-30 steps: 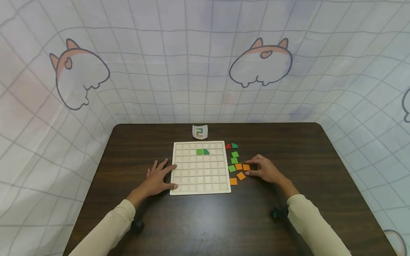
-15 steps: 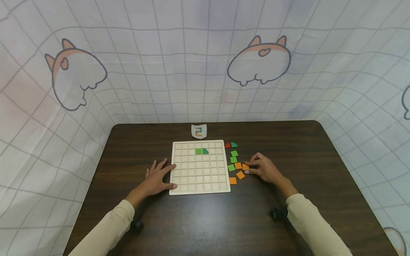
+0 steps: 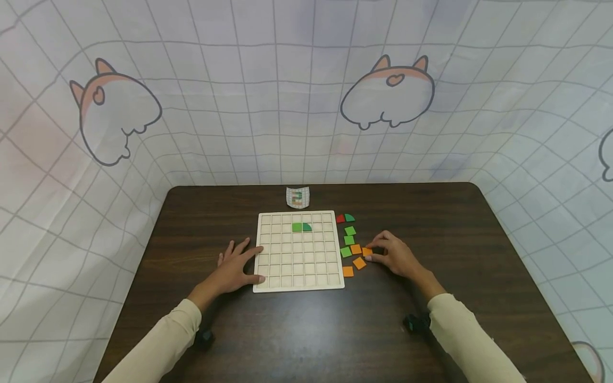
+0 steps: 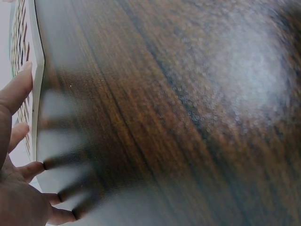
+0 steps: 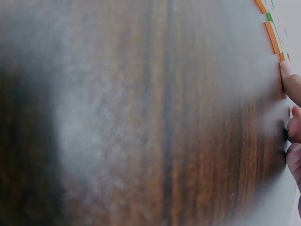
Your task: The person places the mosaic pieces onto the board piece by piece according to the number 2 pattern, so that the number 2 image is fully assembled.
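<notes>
A pale square grid board [image 3: 297,266] lies on the table, with a green square tile [image 3: 297,227] and a dark green quarter-round tile [image 3: 307,227] set side by side in its upper cells. My left hand [image 3: 232,270] rests with spread fingers at the board's left side, thumb and index finger on the rim; the left wrist view shows the other fingertips on the tabletop. Beyond the board's right edge, my right hand [image 3: 396,255] pinches an orange square tile [image 3: 367,251] between thumb and index finger. The right wrist view catches only fingertips and tile edges.
Beside the board's right edge lie more orange tiles [image 3: 359,263], several light green tiles [image 3: 350,230], a red quarter-round tile [image 3: 340,218] and a dark green one [image 3: 350,217]. A small patterned card [image 3: 298,197] lies behind the board on the dark wooden table [image 3: 306,330].
The orange tile at my right fingertips has turned slightly. The right hand stays almost in place, and the left hand keeps its position on the board. The head view has shifted a little.
</notes>
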### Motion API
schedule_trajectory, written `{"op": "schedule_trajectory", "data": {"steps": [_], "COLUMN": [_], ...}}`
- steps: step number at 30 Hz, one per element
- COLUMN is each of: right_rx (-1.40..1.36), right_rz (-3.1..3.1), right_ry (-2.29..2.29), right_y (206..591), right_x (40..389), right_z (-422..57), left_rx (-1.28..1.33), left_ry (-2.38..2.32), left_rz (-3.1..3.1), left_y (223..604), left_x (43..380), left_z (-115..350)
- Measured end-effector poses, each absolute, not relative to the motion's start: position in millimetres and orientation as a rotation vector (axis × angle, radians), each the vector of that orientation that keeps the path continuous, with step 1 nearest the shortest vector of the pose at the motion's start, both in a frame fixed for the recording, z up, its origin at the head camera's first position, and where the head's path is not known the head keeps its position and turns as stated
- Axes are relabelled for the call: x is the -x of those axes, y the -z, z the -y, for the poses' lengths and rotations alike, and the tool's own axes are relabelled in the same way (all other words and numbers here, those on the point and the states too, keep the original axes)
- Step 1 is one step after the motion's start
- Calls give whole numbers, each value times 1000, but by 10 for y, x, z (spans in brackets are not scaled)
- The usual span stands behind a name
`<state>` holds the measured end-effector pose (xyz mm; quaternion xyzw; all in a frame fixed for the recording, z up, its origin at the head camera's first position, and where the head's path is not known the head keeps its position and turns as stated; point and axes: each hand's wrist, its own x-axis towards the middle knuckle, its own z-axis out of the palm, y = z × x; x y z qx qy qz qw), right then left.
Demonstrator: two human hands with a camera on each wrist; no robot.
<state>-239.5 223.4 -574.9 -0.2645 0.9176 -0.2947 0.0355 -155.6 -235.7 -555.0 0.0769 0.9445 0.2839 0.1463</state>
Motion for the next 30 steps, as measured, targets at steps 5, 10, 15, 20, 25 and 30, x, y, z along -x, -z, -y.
{"op": "schedule_trajectory", "data": {"steps": [5,10,15,20,25,30], "right_rx": [811,815,791,752,741,702], "right_rz": [-2830,-2872,-2889,-2876,-2841,-2787], "right_ry": [912,907,920,962,1060,1131], "right_y": [5748,5757,5746,5738,5721,5682], "right_x": [2380,2363,2367,2381,2394,2401], "right_z": [-2229,-2214,-2189,-2170,-2142,-2081], "left_rx": [-221,-222,-223,-222,-223,-233], "left_ry": [-807,-801,-815,-829,-829,-827], "left_rz": [-2724,-2723,-2717,-2713,-2710,-2715], "left_y": [5566,5576,5572,5571,5566,5568], "left_x": [1553,1552,1551,1548,1543,1543], "left_z": [2351,2355,2361,2360,2367,2359]}}
